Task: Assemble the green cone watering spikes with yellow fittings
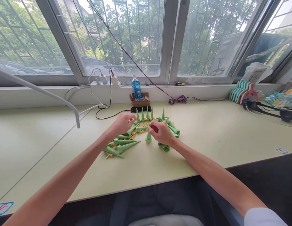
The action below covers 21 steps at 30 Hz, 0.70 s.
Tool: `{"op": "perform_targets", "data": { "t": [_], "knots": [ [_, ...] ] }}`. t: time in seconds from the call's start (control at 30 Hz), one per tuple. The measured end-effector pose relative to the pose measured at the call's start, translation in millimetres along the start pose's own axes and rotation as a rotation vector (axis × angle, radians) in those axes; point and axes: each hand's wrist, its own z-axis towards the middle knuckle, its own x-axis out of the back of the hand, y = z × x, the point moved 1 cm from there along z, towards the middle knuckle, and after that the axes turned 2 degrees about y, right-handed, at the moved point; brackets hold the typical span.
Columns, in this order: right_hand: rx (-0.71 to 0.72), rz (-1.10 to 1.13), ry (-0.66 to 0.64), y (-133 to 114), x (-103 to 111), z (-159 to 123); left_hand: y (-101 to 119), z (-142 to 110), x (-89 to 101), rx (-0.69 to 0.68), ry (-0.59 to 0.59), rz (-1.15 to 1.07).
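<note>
So, R hand [161, 131] pinches upright grn spike [148, 138].

Blue bottle [136, 89] in open cardboard box [141, 103]; black phone [140, 110] just in front; coiled cable [180, 99] to right.

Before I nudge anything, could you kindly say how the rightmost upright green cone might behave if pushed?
The green cone looks like moulded plastic, so it is probably stiff and light. It stands tall on its wider end, so a knock near its top might topple it. Its tapered shape could make it roll in a curve.
</note>
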Motion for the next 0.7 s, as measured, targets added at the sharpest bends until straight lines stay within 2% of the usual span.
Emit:
{"op": "perform_targets", "data": {
  "t": [0.1,0.23,0.33,0.5,0.7],
  "knots": [
    [0.014,-0.008,-0.02,1,-1,-1,-30,30,-2.7,0.07,-0.126,0.143],
    [0.02,-0.009,-0.034,1,0,-1,-63,60,-13.9,0.089,-0.329,0.168],
    [0.019,-0.015,-0.031,0,1,0,-72,68,-20.5,0.065,-0.362,0.179],
    [0.032,-0.02,-0.025,-2,1,0,-71,67,-24.1,0.016,-0.41,0.169],
    [0.041,-0.005,-0.037,-3,1,0,-81,64,-25.9,0.026,-0.395,0.17]
  ]
}}
